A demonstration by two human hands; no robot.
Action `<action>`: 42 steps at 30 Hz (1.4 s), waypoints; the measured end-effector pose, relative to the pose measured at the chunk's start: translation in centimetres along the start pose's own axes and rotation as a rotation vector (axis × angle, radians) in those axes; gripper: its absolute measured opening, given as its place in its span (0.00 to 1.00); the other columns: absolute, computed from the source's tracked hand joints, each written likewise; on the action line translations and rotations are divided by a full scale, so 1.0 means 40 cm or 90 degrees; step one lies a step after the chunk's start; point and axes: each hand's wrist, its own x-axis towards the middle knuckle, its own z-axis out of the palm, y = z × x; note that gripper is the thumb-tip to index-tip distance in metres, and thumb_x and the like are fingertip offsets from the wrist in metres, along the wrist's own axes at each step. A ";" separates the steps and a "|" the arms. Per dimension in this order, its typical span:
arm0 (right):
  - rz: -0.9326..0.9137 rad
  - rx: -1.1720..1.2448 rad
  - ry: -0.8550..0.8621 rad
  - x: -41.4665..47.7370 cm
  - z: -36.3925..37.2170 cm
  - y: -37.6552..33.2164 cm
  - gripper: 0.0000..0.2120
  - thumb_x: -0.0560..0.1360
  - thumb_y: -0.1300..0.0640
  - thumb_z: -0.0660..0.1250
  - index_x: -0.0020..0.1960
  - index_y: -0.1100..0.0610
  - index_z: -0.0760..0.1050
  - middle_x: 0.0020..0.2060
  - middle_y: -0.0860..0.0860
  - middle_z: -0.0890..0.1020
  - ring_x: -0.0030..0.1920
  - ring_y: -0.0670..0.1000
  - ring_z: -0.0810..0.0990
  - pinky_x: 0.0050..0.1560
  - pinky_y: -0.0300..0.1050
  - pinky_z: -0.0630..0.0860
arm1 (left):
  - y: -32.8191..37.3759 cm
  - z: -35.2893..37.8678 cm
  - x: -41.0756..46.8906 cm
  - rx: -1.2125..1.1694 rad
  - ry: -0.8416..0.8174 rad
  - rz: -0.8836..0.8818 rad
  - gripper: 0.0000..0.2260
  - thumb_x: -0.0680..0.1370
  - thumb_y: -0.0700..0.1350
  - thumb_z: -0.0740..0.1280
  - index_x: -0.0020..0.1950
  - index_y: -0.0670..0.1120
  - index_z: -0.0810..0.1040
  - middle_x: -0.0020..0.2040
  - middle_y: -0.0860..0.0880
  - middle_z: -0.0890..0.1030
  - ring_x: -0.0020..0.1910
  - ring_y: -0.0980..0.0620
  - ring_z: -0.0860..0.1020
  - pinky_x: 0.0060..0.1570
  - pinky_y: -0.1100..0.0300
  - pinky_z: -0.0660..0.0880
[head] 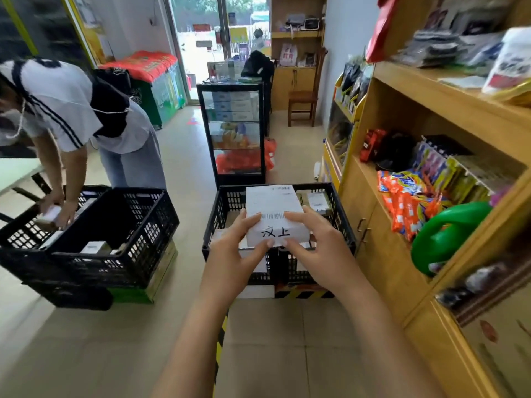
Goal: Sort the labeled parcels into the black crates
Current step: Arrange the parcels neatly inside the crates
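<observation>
A white labeled parcel [273,208] with a barcode and handwritten characters is held over the black crate [212,222] in front of me. My left hand [234,248] grips its near left corner, thumb on the front face. My right hand [319,245] grips the near right corner the same way. Another parcel [317,201] lies in the crate's far right corner. Two more black crates [149,225] stand to the left with small boxes inside.
A person [71,116] bends over the left crates, holding a small box. Wooden shelves [431,90] with goods and a green jug [442,237] line the right. A glass display case [234,133] stands behind the crate. Tiled floor lies below me.
</observation>
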 end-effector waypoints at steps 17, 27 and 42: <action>0.108 -0.082 0.177 0.410 -0.004 0.194 0.33 0.70 0.66 0.74 0.71 0.47 0.70 0.74 0.49 0.64 0.72 0.50 0.65 0.55 0.18 0.63 | -0.111 0.201 0.488 0.021 -0.029 0.148 0.33 0.68 0.39 0.78 0.71 0.52 0.71 0.75 0.52 0.65 0.69 0.50 0.72 0.63 0.65 0.72; 0.181 -0.176 0.233 0.679 -0.044 0.326 0.35 0.72 0.66 0.71 0.74 0.45 0.66 0.76 0.46 0.61 0.73 0.52 0.64 0.69 0.49 0.69 | -0.201 0.340 0.827 -0.048 -0.148 0.147 0.31 0.68 0.38 0.78 0.70 0.49 0.73 0.74 0.47 0.67 0.71 0.54 0.68 0.54 0.83 0.64; 0.348 -0.102 0.001 0.870 -0.029 0.925 0.34 0.71 0.69 0.69 0.71 0.46 0.68 0.76 0.48 0.56 0.71 0.51 0.67 0.64 0.44 0.75 | -0.492 0.847 0.988 0.032 -0.272 -0.104 0.35 0.71 0.37 0.75 0.75 0.53 0.66 0.77 0.57 0.59 0.72 0.61 0.64 0.63 0.71 0.69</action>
